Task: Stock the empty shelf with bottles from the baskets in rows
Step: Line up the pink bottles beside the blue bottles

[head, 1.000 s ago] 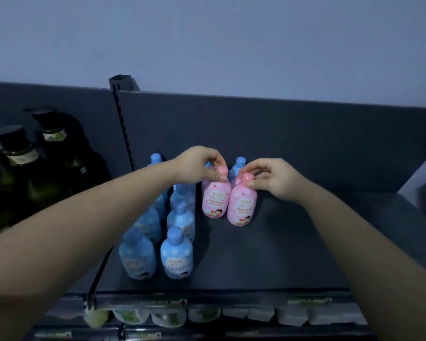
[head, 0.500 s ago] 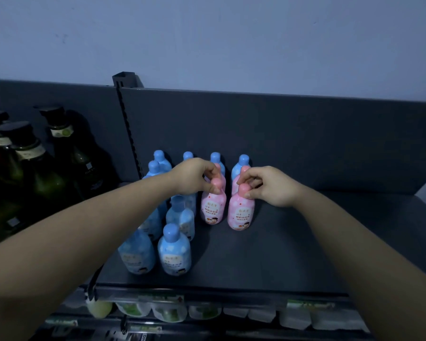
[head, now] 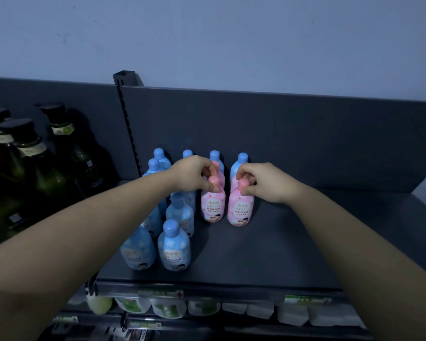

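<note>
My left hand (head: 191,177) pinched the cap of the left pink bottle (head: 213,205), fingers curled round it; my right hand (head: 266,182) pinched the cap of the right pink bottle (head: 240,207) just beside it. Both bottles stood upright on the dark shelf (head: 268,242). Blue bottles (head: 174,247) stood in rows to their left and behind. Tall dark bottles (head: 35,168) filled the bay further left

Stood upright, side by side, on the dark shelf (head: 280,254): left pink bottle (head: 213,205), right pink bottle (head: 240,210). Blue bottles (head: 174,244) are rowed at left.
</note>
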